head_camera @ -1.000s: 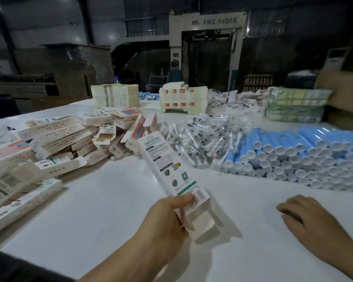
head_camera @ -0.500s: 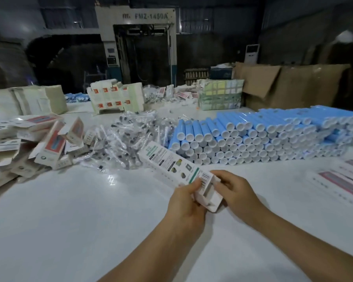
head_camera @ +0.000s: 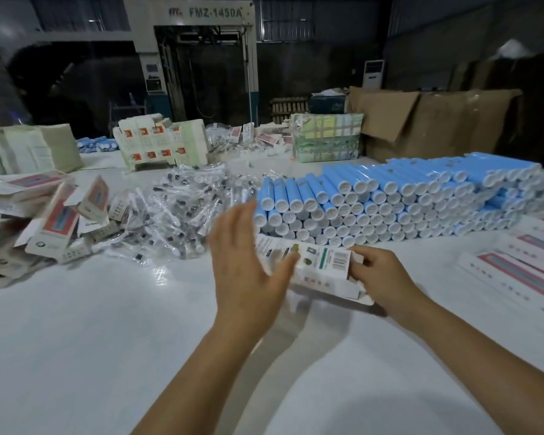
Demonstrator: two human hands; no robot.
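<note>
Carton (head_camera: 324, 266) lies crosswise, just before the blue tubes (head_camera: 390, 202). Right hand (head_camera: 382, 279) grip pinches its barcode end. Left hand (head_camera: 242, 271), flat and wide, is at its free end.

A factory packing floor: stacked blue tubes (head_camera: 390, 202), cartons (head_camera: 421, 120), FMZ-1450A machine (head_camera: 198, 58)

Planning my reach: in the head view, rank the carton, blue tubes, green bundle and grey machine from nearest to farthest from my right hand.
1. Carton, gripped by the right hand.
2. Blue tubes, just beyond it.
3. Green bundle, far across the table.
4. Machine, behind the table.
</note>
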